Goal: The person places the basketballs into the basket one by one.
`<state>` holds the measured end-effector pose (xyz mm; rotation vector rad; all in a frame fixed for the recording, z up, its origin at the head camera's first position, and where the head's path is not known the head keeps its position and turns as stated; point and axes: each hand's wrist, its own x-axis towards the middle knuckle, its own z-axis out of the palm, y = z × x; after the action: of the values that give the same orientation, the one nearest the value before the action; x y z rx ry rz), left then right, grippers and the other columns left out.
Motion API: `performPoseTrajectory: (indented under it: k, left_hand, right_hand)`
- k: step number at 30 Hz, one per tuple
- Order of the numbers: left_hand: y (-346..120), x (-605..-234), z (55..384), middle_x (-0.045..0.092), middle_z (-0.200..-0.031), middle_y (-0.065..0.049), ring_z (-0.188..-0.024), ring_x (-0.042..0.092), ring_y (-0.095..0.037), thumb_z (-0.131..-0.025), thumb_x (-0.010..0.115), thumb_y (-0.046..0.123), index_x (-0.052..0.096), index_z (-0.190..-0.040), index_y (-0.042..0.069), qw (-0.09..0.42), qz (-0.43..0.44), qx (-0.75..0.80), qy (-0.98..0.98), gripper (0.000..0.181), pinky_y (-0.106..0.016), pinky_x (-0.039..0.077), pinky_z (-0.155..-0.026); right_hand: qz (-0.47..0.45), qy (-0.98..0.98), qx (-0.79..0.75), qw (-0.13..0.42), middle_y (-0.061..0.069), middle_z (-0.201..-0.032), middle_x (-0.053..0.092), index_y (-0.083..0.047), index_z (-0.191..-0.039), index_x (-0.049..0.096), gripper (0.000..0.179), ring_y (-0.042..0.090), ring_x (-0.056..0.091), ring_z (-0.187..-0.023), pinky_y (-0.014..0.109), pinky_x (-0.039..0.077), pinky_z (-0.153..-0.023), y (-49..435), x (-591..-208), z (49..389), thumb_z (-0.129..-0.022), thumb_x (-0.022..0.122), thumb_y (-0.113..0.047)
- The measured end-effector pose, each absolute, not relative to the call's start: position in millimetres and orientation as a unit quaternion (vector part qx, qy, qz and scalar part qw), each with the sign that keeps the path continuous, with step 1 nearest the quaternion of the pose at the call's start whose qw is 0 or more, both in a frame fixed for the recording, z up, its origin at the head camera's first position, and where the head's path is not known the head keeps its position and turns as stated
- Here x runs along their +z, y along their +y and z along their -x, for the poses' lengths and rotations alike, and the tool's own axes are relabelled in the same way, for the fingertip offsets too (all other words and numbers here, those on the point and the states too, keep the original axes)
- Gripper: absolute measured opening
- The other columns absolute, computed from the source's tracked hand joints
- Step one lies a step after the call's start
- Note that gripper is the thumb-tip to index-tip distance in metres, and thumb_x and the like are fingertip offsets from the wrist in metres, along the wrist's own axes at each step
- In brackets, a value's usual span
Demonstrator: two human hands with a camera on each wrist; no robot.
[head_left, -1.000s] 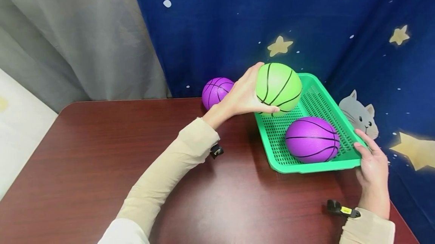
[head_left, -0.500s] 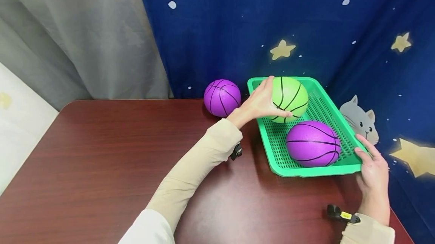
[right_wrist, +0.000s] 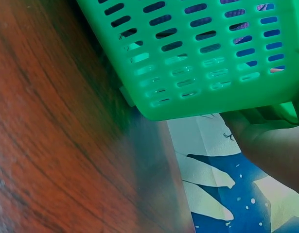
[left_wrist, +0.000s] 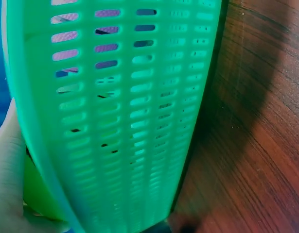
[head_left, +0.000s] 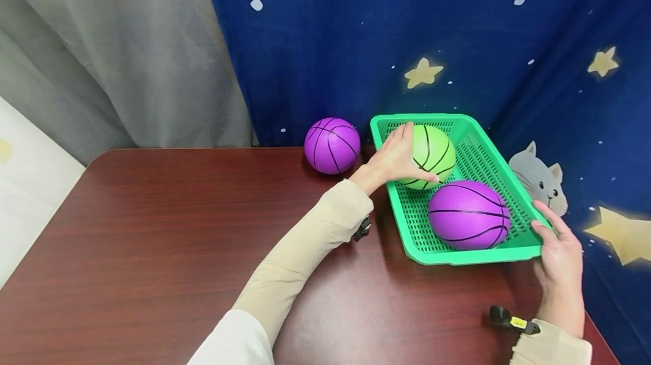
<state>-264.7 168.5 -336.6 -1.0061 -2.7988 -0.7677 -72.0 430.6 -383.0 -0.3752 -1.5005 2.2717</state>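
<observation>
In the head view my left hand point(head_left: 395, 157) grips a lime-green ball with black basketball lines point(head_left: 436, 153), low inside a green plastic basket point(head_left: 399, 215). Beside it in the basket lies a purple ball point(head_left: 469, 215) with the same lines. My right hand point(head_left: 559, 255) holds the basket's near right corner, fingers over the rim. The left wrist view shows the slotted basket wall point(left_wrist: 125, 111) with part of the left hand point(left_wrist: 7, 170) and the green ball point(left_wrist: 40, 189) behind its rim. In the right wrist view, the right hand point(right_wrist: 266, 141) is under the rim, partly cut off.
A second purple ball point(head_left: 332, 146) rests at the table's back edge, left of the basket. The dark red-brown table point(head_left: 203, 229) extends left and forward. Behind it hang a grey curtain point(head_left: 152, 54) and a blue star-patterned curtain point(head_left: 330, 43).
My left hand has carried the green ball to the right and down into the basket, uncovering more of the purple ball at the back. The right hand stays on the basket corner.
</observation>
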Motion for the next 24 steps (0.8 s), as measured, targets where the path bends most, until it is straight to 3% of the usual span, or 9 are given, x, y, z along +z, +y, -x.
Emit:
performPoseTrajectory:
  k: [9,16,24]
  left_hand:
    - [177,-338,261,0.022,-0.150,-0.014,-0.138,0.018,-0.019,-0.058,0.062,0.079,0.012,-0.146,-0.002,0.002,0.330,-0.171,-0.928,0.130,-0.023,0.011,-0.109]
    - [171,-340,262,0.016,-0.152,-0.013,-0.139,0.015,-0.018,-0.066,0.057,0.078,0.009,-0.147,-0.002,-0.007,0.345,-0.177,-0.922,0.124,-0.022,0.010,-0.109]
    - [121,-322,274,0.009,-0.153,-0.015,-0.140,0.007,-0.019,-0.074,0.054,0.073,0.005,-0.147,-0.002,0.038,0.351,-0.226,-0.908,0.116,-0.019,0.002,-0.106]
  right_hand:
    - [0.132,-0.528,0.815,0.196,0.001,-0.096,0.065,-0.009,-0.122,0.063,0.037,0.013,0.067,-0.072,0.024,0.053,-0.058,431,-380,71,-0.088,0.059,0.004]
    - [0.131,-0.527,0.817,0.195,0.001,-0.098,0.064,-0.008,-0.122,0.063,0.037,0.013,0.067,-0.073,0.024,0.053,-0.059,431,-380,72,-0.088,0.058,0.005]
    - [0.129,-0.522,0.820,0.195,0.001,-0.097,0.065,-0.008,-0.122,0.062,0.037,0.014,0.067,-0.073,0.025,0.053,-0.060,432,-382,73,-0.088,0.058,0.005]
